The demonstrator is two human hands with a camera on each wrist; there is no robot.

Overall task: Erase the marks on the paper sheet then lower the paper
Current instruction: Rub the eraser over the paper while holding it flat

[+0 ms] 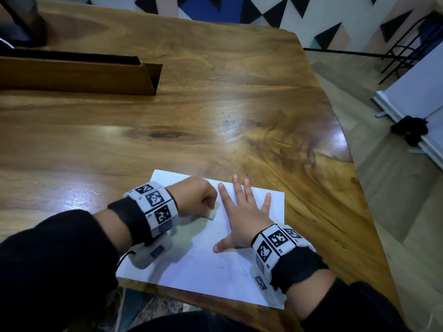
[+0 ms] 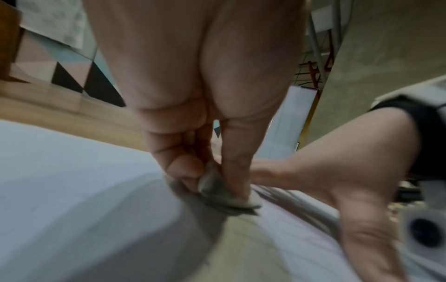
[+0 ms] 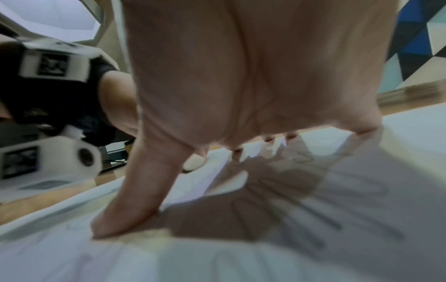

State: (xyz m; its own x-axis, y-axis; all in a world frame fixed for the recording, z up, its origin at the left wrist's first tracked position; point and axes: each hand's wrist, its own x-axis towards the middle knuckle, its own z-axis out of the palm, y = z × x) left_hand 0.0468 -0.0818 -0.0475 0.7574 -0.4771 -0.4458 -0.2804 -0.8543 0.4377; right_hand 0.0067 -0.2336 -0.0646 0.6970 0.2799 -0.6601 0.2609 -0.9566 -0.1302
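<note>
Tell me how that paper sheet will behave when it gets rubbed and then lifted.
The paper sheet looks thin, so it would probably slide or wrinkle under rubbing; the right hand is spread flat on it, likely for that reason. The left hand pinches the eraser against it. Lifted, it would probably flop.

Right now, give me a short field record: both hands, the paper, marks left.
left hand: pinches a small white eraser against the sheet
right hand: fingers spread, pressed flat on the sheet
white paper sheet: lying flat on the glossy wooden table, near its front edge
marks: faint pencil lines remain beneath the right hand
</note>
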